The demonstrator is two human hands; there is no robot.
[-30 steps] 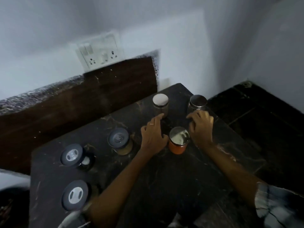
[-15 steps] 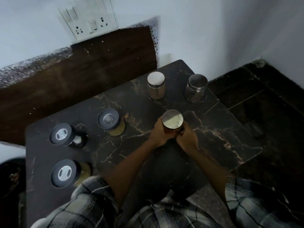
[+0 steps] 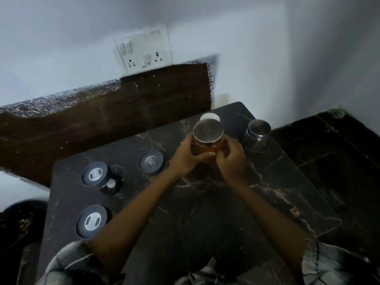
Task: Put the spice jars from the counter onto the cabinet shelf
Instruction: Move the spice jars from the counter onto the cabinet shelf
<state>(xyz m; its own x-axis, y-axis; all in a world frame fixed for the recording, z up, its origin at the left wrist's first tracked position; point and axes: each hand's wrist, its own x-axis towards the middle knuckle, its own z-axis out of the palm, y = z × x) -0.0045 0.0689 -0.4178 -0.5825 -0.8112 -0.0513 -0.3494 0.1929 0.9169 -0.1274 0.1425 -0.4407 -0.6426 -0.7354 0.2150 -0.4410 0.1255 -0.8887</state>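
Observation:
An orange spice jar [image 3: 208, 138] with a silver lid is held above the dark marble counter [image 3: 205, 202]. My left hand [image 3: 185, 157] grips its left side and my right hand [image 3: 231, 159] grips its right side. Behind it, mostly hidden, stands a white-lidded jar [image 3: 209, 116]. A steel-lidded glass jar [image 3: 258, 133] stands to the right. Three jars with dark grey lids sit on the left: one near my left hand [image 3: 151, 162], one further left [image 3: 95, 174], one near the front edge [image 3: 92, 221]. No cabinet shelf is in view.
A brown backsplash panel [image 3: 123, 112] rises behind the counter, with a white switch-and-socket plate [image 3: 144, 52] on the wall above it. Dark floor tiles [image 3: 333, 153] lie to the right, below the counter's edge.
Both hands closed round the orange jar and lifted it off the counter toward me; it now covers the white-lidded jar. The camera view shifted.

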